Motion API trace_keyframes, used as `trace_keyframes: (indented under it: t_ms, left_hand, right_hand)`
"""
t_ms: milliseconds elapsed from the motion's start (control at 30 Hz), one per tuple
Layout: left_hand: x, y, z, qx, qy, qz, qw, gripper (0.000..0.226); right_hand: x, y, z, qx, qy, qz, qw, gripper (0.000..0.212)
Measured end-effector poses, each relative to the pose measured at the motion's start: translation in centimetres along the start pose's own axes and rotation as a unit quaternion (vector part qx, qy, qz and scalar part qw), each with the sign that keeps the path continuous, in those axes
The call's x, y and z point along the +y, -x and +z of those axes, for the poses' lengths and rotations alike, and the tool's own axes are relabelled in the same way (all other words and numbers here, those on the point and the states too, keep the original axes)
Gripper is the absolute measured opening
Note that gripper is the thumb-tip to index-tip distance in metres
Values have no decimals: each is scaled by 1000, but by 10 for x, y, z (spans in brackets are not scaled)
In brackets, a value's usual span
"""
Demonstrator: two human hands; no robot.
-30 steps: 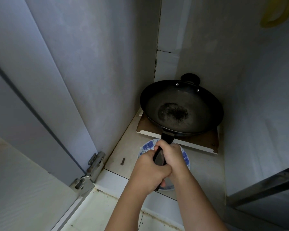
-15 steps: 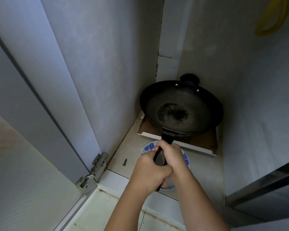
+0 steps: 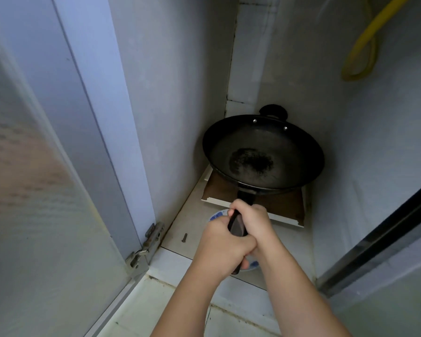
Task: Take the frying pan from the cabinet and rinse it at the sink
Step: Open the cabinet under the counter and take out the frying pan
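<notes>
A black frying pan point(image 3: 263, 152) with a dark burnt patch in its middle is inside the open cabinet, above a brown board point(image 3: 284, 203) in the back corner. Its long dark handle point(image 3: 236, 224) points toward me. My left hand point(image 3: 221, 246) grips the near part of the handle and my right hand point(image 3: 250, 217) grips it just ahead, both fists wrapped tight. A small loop handle sticks out at the pan's far rim. No sink is in view.
A blue-and-white plate point(image 3: 216, 215) lies on the cabinet floor under my hands. A loose screw point(image 3: 184, 237) lies left of it. The open cabinet door point(image 3: 34, 190) and its hinge point(image 3: 146, 246) are on the left, a yellow hose point(image 3: 365, 45) hangs top right, a metal-edged door point(image 3: 387, 229) on the right.
The view has tilted slightly, showing more of the yellow hose. Both hands keep the same grip on the pan handle and the pan stays in about the same place.
</notes>
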State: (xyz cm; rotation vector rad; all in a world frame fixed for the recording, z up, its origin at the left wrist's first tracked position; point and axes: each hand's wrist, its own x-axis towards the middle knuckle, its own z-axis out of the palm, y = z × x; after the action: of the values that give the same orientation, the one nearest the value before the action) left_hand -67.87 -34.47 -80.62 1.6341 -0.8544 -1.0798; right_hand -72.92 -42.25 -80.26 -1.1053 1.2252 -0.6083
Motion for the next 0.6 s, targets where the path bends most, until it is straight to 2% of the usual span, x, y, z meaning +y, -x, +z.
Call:
trace_keyframes:
  t_ms: [133, 300, 400, 500, 600]
  left_hand:
    - [0, 17, 2, 4, -3, 13, 1000, 19]
    - [3, 48, 3, 10, -25, 7, 1000, 30]
    - [20, 71, -7, 13, -25, -18, 999, 26]
    - [39, 105, -17, 16, -32, -49, 998, 18]
    - [62, 147, -25, 7, -18, -84, 996, 19]
  right_hand:
    - [2, 19, -3, -4, 4, -10, 1000, 11]
    - [3, 49, -3, 5, -13, -11, 1000, 17]
    - [-5, 74, 2, 9, -22, 10, 1000, 15]
    - [-13, 105, 6, 5, -20, 21, 1000, 20]
    - [-19, 144, 7, -17, -51, 36, 998, 26]
